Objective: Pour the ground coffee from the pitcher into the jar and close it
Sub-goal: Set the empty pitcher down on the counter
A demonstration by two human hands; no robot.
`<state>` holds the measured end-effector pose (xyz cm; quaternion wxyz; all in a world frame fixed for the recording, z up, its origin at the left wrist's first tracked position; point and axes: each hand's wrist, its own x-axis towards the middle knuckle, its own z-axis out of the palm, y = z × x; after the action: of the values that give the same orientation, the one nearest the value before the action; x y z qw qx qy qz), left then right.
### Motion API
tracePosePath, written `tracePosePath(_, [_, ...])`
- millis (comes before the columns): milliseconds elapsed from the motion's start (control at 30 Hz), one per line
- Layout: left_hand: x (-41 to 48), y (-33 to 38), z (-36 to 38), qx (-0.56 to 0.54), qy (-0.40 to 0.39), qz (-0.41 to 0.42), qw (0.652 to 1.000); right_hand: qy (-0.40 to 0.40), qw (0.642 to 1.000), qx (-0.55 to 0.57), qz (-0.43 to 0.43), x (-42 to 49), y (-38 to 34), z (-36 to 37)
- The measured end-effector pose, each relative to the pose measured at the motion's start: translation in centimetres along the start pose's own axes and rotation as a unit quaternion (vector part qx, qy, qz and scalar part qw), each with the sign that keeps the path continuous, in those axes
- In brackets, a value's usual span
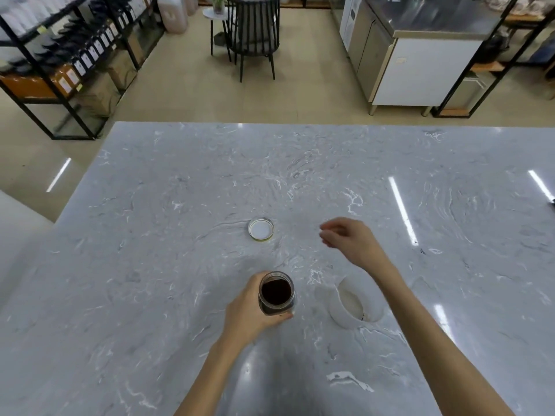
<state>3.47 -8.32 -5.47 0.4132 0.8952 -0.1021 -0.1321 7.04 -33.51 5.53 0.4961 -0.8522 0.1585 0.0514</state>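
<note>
Writing cannot be read anywhere: the dark bags with pale labels on the shelves (pixel 75 55) at ten o'clock are too small and blurred to make out, and the task's things carry no visible label. Near the table's (pixel 180 181) front middle stands the glass jar (pixel 276 294), upright, its mouth uncovered and dark ground coffee (pixel 276 291) showing inside it. The left hand (pixel 250 310) is wrapped around the jar from its nine o'clock side, fingers curled round the glass and the thumb at the base toward six o'clock, so this hand grips the jar. At twelve o'clock from the jar, well apart from it, the lid (pixel 261 229) lies flat on the table with its white inside facing up and a gold rim around it. The right hand (pixel 348 240) hovers above the table at three o'clock from the lid, near it but not touching, fingers loosely bent and partly spread toward the lid, holding nothing; motion blurs the fingertips. Under the right forearm, at three o'clock from the jar, sits the white pitcher (pixel 354 301), its opening turned up toward the camera and its inside looking pale; a dark speck marks its near rim. A black chair (pixel 253 34) stands beyond the table at twelve o'clock.
</note>
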Motion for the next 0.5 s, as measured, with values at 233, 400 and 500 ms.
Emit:
tracePosePath(233, [0.2,-0.2,-0.1,-0.007,-0.026,0.011,1.000,-0.176,0.950,-0.254,-0.047,11.6,-2.6,10.6])
tracePosePath(400, [-0.1,-0.3,-0.2,-0.004,-0.023,0.019,1.000,-0.233,0.902,-0.352,-0.090,13.2,-1.6,13.9])
tracePosePath(500, [0.0,-0.3,-0.1,-0.004,-0.027,0.015,1.000,-0.210,0.886,-0.400,-0.108,13.0,-0.8,15.1])
